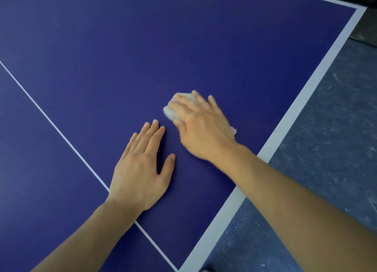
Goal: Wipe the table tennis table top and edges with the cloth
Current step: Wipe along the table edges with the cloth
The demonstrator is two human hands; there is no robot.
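pressing cloth (173,110) under flat right hand (201,126).

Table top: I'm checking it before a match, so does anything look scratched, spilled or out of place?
Nothing stands out. The table top looks smooth and unmarked; the right hand presses the cloth on it and the left hand rests flat beside.

The cloth (170,112) lies on the tabletop (142,47) under the right grip (201,126), showing beyond its fingertips and beside its wrist. The left grip (140,169) rests flat on the tabletop just left of it, with the centre line (51,122) at its own left. Right of the right grip runs the edge (306,92), with the floor (326,149) beyond.
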